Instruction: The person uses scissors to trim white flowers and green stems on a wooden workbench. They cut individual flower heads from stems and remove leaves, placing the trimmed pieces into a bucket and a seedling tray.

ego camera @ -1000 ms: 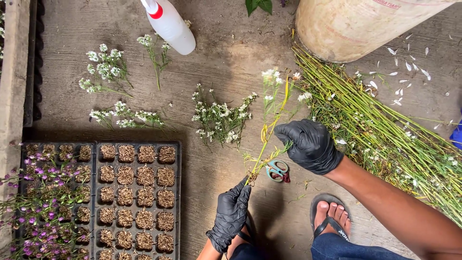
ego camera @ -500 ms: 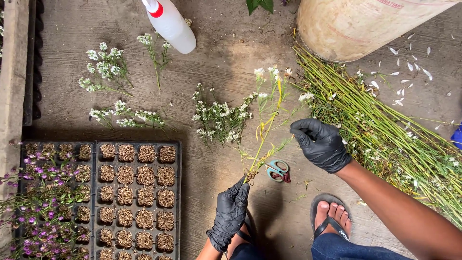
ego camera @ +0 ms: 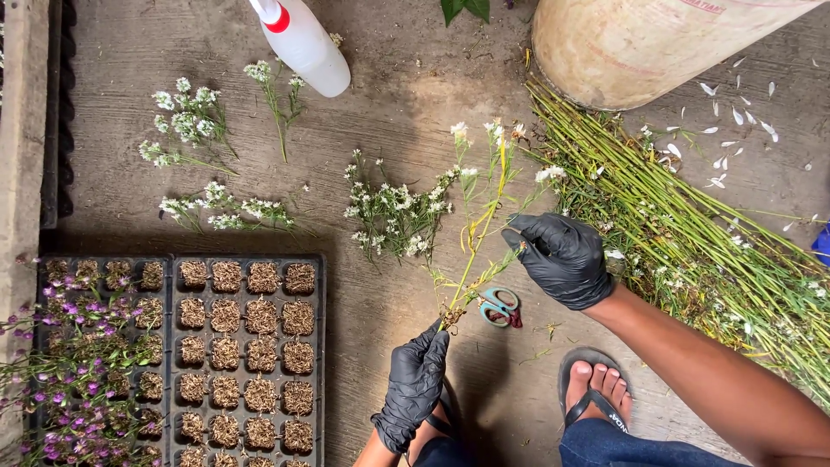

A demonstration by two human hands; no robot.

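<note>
Left hand (ego camera: 417,380), black-gloved, closed in a pinch on the root end of a flowering stem (ego camera: 474,246); stem angled up toward 1 o'clock, white blooms at the tip. Right hand (ego camera: 562,258), also gloved, curled loosely at 3 o'clock of the stem's middle, fingertips on a side shoot (likely steadied at the base so the upper growth can be stripped). Small scissors (ego camera: 500,307) flat on the concrete just right of the stem's base, within reach. Trimmed white sprigs (ego camera: 393,216) at 11 o'clock; discarded green stalks (ego camera: 692,233) piled at 3 o'clock. Seedling tray (ego camera: 246,346) at 9 o'clock, spray bottle (ego camera: 303,43) at 12.
</note>
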